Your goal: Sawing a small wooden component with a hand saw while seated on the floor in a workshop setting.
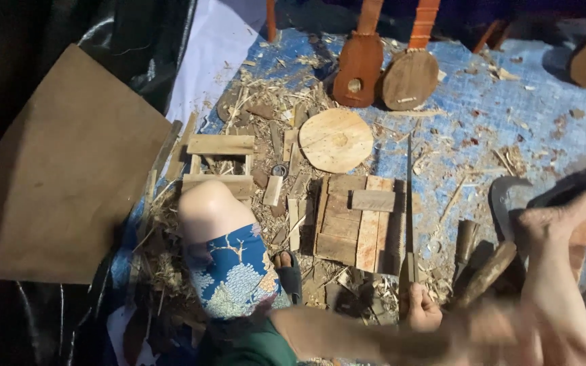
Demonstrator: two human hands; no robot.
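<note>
My left hand [423,308] is closed in a fist around the handle end of a long thin saw blade [409,203]. The blade points away from me along the right edge of a small platform of nailed planks [347,234]. A short wooden block [373,200] lies on the planks. A blurred forearm crosses the bottom right, and my right hand cannot be made out in it. Just right of my left hand lies a curved dark sickle [503,196] with a brown wooden handle [487,273]. My bare knee [208,210] is at the left and my foot [556,220] at the right.
A round wooden disc [336,140] lies beyond the planks. Two small guitar-shaped bodies [359,68] [409,78] stand at the back. A small wooden frame [220,166], a brown board [62,169], scattered offcuts and shavings cover the blue tarp [496,115]. A dark sandal [571,188] is under my foot.
</note>
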